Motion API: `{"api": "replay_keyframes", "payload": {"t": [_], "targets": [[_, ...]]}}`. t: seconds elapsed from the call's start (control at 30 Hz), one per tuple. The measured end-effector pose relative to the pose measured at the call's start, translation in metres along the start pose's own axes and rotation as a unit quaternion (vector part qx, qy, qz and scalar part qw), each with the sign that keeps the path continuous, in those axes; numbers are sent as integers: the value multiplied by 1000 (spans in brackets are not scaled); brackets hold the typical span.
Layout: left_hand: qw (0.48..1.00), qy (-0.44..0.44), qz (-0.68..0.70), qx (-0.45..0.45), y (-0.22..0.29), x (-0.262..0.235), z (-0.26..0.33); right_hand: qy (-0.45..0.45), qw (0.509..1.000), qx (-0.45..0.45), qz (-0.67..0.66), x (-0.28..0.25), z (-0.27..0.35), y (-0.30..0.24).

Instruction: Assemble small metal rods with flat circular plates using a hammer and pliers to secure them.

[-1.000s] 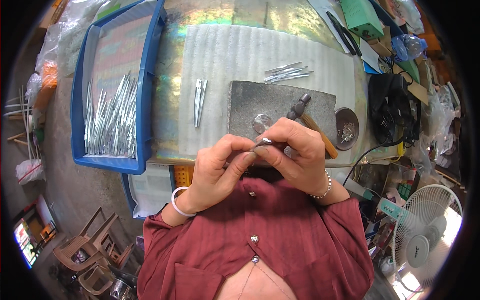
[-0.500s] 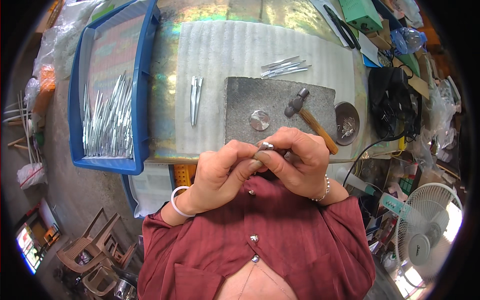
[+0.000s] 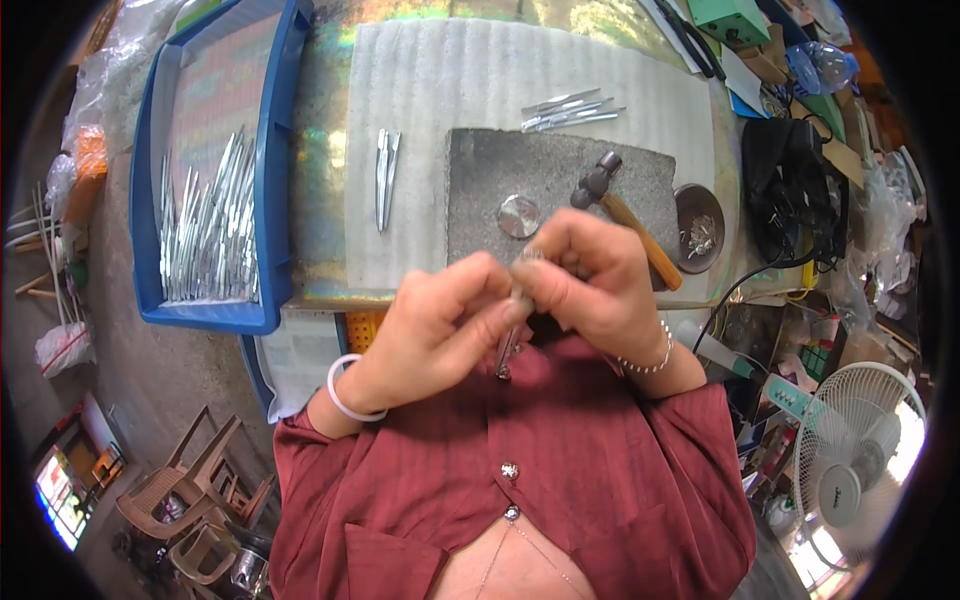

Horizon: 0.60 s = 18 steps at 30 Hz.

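Closely together, your left hand [image 3: 440, 320] and right hand [image 3: 590, 268], fingers pinched narrow on a blurred metal piece [image 3: 507, 352], hammer [image 3: 628, 218] on grey slab [image 3: 482, 175] beyond.

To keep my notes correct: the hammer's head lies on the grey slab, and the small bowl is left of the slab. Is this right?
Not quite: the head view shows the small bowl to the right of the grey slab. The hammer's head lies on it.
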<state>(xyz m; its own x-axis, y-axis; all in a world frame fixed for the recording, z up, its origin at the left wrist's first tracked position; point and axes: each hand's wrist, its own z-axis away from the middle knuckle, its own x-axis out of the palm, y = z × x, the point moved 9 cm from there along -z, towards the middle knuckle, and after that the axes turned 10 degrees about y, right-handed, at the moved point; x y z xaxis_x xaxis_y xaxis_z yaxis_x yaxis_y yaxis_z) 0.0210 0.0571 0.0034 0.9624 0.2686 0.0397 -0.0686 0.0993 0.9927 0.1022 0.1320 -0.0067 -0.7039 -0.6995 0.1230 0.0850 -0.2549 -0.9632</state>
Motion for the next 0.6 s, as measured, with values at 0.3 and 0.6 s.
{"api": "replay_keyframes", "payload": {"t": [0.3, 0.6], "targets": [[972, -82, 146, -167, -13, 12, -14, 26, 966, 130, -222, -4, -8, 25], [964, -98, 158, -188, -16, 21, -11, 50, 959, 111, -254, -7, 4, 25]]}}
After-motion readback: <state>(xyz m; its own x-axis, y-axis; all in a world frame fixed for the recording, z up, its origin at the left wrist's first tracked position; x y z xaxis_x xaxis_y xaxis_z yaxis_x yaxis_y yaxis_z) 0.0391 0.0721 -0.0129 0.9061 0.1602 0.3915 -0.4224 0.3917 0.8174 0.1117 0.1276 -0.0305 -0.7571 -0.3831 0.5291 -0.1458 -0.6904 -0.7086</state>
